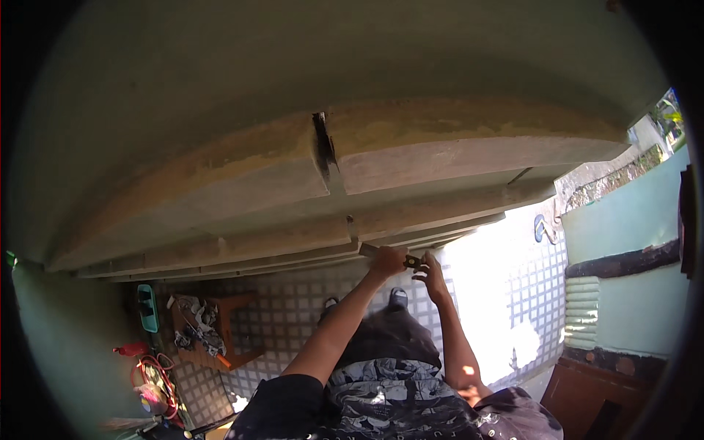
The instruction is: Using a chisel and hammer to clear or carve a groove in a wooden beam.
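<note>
Tiled floor [290, 301]: pale checks, sunlit on the right as I watch.
Brown stool [231, 323]: at left, a crumpled grey cloth [208, 330] on it.
Teal tray [148, 309]: near the stool.
Red hose or cable [174, 400]: I see it looped, lower left.
Blue footwear [540, 228]: far right, on the ground.

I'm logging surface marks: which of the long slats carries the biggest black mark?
The uppermost slat in the picture, above the left hand. A broad black mark crosses it; the slats below show only smaller dark marks.

Home porch, seemingly — tiled floor [543, 308]
</note>
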### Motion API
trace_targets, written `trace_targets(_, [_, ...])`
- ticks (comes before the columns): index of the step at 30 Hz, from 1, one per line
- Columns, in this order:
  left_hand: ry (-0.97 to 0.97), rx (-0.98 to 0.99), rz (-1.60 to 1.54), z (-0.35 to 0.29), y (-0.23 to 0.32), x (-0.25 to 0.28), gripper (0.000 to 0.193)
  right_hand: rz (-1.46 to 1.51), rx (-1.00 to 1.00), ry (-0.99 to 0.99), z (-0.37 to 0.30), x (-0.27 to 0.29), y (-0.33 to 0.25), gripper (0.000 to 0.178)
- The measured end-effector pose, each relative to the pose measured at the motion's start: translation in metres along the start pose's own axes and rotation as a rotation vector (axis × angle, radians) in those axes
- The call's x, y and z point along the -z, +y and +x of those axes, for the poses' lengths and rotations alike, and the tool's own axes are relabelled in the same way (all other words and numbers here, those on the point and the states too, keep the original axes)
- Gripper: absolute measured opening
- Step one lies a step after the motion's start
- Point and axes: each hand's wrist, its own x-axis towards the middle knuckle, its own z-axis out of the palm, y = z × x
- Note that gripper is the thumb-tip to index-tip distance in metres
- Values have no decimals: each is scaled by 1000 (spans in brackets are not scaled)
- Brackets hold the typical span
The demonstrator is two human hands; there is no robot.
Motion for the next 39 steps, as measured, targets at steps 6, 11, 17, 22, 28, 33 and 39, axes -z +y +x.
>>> trace_targets(6, [-107, -450, -17, -44, 25, 6, 17, -166, -277, -272, -64, -8, -21, 42])
trace_targets(11, [-264, -699, -324, -67, 30, 10, 13, -390, -290, -359, -95, -12, 7, 55])
trace_targets(17, [-368, -609, -309, -87, 35, 23, 21, -524, -168, 11, -106, -39, 57, 63])
trace_targets(22, [-67, -492, -375, -119, 25, 58, 41, -290, -225, -93, -114, -60, 69, 43])
trace_targets(28, [197, -89, -270, -150, -30, 96, 53, -85, -104, 252, -104, -83, 55, 44])
trace_targets(33, [279, 60, -363, -176, -65, 101, 48, 37, -69, 229, -71, -112, 53, 38])
trace_targets(39, [269, 64, -346, -195, -86, 109, 42, -217, 51, 354, -31, -114, 33, 47])
